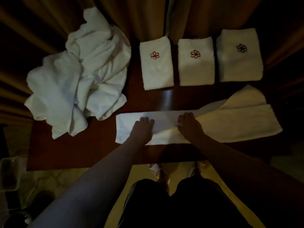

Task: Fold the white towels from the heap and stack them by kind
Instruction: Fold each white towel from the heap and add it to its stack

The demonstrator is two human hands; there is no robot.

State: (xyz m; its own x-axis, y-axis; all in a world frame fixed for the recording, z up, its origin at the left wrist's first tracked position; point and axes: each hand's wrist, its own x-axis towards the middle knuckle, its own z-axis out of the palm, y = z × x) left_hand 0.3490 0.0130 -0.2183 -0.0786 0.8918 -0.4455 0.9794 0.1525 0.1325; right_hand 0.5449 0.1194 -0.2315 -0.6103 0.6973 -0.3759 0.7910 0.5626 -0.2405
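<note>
Towel [230, 125] being folded lies as a long strip across the near half of the dark wooden desk [82, 152], its far-right corner flipped up toward 2 o'clock. Left hand [143, 127] presses flat on the strip's left part, fingers straight. Right hand [189, 124] rests just beside it, fingertips bent onto a fold; whether it pinches cloth is unclear. Heap [79, 79] sprawls at 10 o'clock. Three folded stacks sit at 12 to 1 o'clock: two with red emblems [157, 65] [195, 63], one with a dark emblem [239, 56].
</note>
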